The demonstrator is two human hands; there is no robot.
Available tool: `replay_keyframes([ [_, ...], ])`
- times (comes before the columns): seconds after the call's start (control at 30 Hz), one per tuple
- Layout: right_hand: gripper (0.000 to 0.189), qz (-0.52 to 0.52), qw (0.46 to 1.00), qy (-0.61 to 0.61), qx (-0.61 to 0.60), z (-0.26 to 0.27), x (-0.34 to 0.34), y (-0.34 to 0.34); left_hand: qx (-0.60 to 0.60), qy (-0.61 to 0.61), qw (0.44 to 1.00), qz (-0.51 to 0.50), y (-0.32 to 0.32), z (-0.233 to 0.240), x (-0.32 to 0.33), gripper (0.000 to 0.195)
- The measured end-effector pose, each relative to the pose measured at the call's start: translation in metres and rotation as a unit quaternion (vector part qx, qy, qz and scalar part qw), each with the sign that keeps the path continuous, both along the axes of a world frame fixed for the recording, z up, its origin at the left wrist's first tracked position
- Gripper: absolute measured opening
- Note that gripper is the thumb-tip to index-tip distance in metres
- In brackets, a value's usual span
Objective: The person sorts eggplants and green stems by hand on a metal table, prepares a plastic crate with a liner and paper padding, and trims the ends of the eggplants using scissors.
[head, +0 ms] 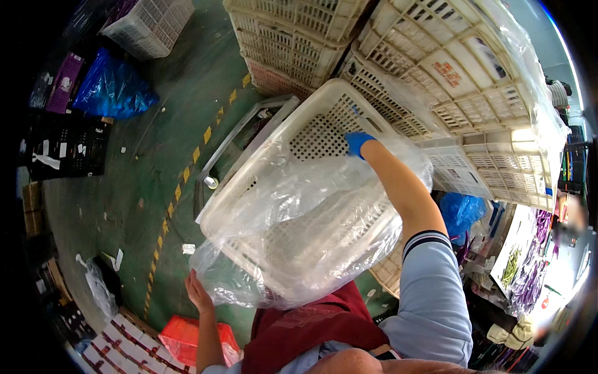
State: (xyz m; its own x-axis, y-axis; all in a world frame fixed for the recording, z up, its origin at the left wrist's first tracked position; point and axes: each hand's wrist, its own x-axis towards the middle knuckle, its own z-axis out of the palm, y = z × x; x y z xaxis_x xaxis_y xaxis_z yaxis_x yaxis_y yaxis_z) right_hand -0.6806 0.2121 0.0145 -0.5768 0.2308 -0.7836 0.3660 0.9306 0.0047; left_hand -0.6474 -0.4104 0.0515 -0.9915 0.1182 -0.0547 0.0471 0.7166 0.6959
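Observation:
A white perforated plastic crate (pixel 322 135) sits tilted in view before me. Clear plastic film (pixel 299 210), seemingly a large bag or liner, covers its near part and hangs over the near rim. My right hand (pixel 359 144), in a blue glove, reaches into the far half of the crate by the film's edge. It is blurred, and its fingers are partly hidden. Bare, my left hand (pixel 198 291) is at the near left, its fingers on the gathered edge of the film outside the crate.
Tall stacks of slatted crates (pixel 448 75) rise behind and to the right. A wheeled metal frame (pixel 233 135) stands beside the crate. Yellow-black tape (pixel 177 191) crosses the green floor. Near my left arm is a red basket (pixel 180 336); a blue bag (pixel 114 89) lies farther left.

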Motion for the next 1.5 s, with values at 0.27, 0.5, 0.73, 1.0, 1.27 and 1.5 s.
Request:
replay_keyframes([
  [0.27, 0.04, 0.185, 0.967, -0.164, -0.055, -0.001, 0.081, 0.016, -0.1, -0.019, 0.995, 0.008, 0.017, 0.011, -0.012, 0.036],
  [0.5, 0.021, -0.361, 0.654, 0.641, -0.176, 0.091, 0.011, 0.001, -0.12, 0.07, 0.988, -0.068, 0.059, 0.031, -0.025, 0.039],
  [0.73, 0.017, -0.434, 0.697, 0.55, -0.155, 0.083, 0.031, -0.008, -0.083, 0.055, 0.995, 0.006, 0.054, 0.029, -0.039, 0.041],
  [1.0, 0.037, -0.137, 0.807, 0.559, -0.134, 0.009, -0.098, 0.044, -0.02, 0.066, 0.997, 0.042, 0.08, 0.001, -0.095, 0.047],
  [1.27, 0.052, -0.316, 0.894, 0.315, -0.046, 0.005, -0.111, 0.068, 0.059, -0.179, 0.981, 0.036, 0.041, -0.115, -0.13, 0.039],
  [1.5, 0.054, -0.394, 0.831, 0.327, -0.217, -0.012, -0.016, 0.122, 0.401, -0.522, 0.731, 0.177, 0.046, -0.16, -0.099, 0.041],
])
